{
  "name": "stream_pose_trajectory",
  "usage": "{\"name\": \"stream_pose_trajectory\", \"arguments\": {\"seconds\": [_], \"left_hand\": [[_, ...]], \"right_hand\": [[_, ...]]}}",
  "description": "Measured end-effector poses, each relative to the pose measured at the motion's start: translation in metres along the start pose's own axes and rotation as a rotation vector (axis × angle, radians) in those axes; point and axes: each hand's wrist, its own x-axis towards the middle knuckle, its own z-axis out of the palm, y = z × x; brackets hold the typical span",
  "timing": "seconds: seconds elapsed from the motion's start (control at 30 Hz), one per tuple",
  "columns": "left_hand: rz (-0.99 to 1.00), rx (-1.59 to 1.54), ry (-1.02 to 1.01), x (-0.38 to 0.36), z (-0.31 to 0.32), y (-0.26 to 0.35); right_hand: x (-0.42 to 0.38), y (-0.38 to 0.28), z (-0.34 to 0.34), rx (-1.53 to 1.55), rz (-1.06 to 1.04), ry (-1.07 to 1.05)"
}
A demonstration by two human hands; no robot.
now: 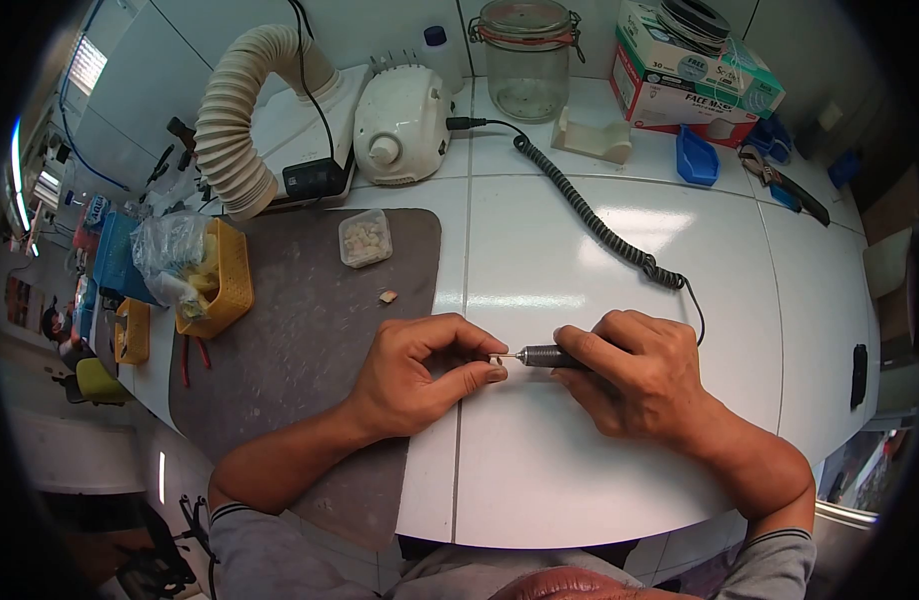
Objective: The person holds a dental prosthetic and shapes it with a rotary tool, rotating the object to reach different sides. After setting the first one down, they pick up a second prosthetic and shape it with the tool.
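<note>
My right hand (635,375) is wrapped round a dark rotary handpiece (548,356), its metal tip pointing left. A coiled black cord (590,215) runs from a white control box (404,125) towards the handpiece's side of the table. My left hand (425,370) pinches a tiny piece (498,359) between thumb and forefinger, right at the tip; its shape is too small to make out. Up and left of my hands, a small chip (388,297) lies on the grey mat (310,300), near a clear tub (366,238) of pale pieces.
A ribbed hose (225,120) arches at the back left, above a yellow basket (230,280) with plastic bags. Along the back stand a glass jar (528,75), mask boxes (690,90) and a blue tray (697,157). Pliers (785,185) lie at the right. Another person sits far left.
</note>
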Motion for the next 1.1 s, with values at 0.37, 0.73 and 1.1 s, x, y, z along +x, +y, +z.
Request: {"name": "stream_pose_trajectory", "arguments": {"seconds": [0.37, 0.73, 1.1], "left_hand": [[0.01, 0.003, 0.012, 0.0006, 0.0009, -0.0004], [-0.002, 0.0, 0.005, -0.0002, 0.0008, -0.0008], [0.049, 0.002, 0.029, 0.0013, 0.001, -0.0046]], "right_hand": [[-0.0003, 0.0002, 0.0003, -0.004, -0.008, 0.006], [0.0001, -0.0003, -0.0018, -0.005, 0.002, -0.024], [-0.0006, -0.0003, 0.0019, 0.012, 0.02, 0.026]]}}
